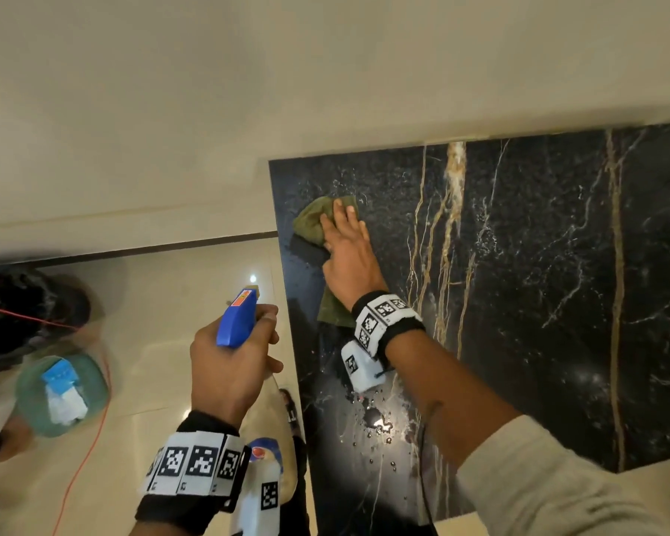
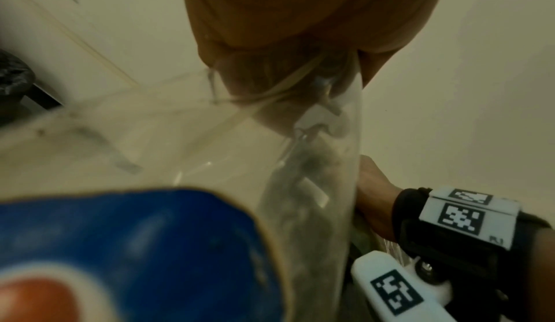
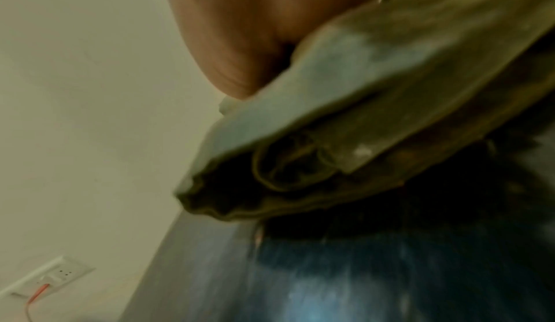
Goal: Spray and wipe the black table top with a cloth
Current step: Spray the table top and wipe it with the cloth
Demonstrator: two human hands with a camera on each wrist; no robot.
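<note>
Where table top ends, cloth.

To the right of my right hand the black table top lies open, marble all the way to its right edge. The wall closes the far side, touching the table's back edge. The green cloth under my palm sits near the far left corner, so little room remains leftward there. Water drops bead near the front. My left hand holds the spray bottle off the table's left edge, above floor.
</note>
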